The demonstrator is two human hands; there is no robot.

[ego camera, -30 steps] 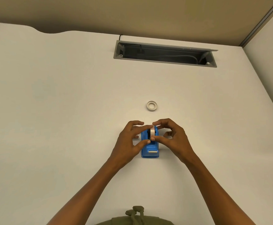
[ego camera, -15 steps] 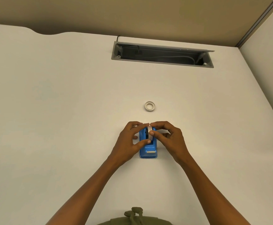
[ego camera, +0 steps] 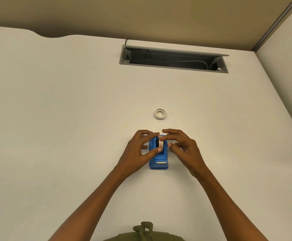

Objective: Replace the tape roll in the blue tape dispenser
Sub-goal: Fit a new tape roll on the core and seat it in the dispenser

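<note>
The blue tape dispenser [ego camera: 159,161] stands on the white desk, its cutter end toward me. A white tape roll [ego camera: 161,144] sits upright in its cradle. My left hand [ego camera: 137,151] pinches the roll, with the thumb on its near edge and the index finger on its top. My right hand [ego camera: 182,147] is at the dispenser's right side; its index finger lies across the top of the roll and its thumb is off the roll, just beside the dispenser's wall. A second, thinner tape ring [ego camera: 160,114] lies flat on the desk beyond the dispenser.
An open grey cable tray [ego camera: 173,68] with cables inside is set into the desk at the back. A partition wall [ego camera: 284,80] borders the desk's right side. Olive-green fabric [ego camera: 144,232] shows at the bottom edge.
The roll has gone from held above the dispenser down into its cradle. My right thumb has come off the roll and moved right. The left hand still pinches it.
</note>
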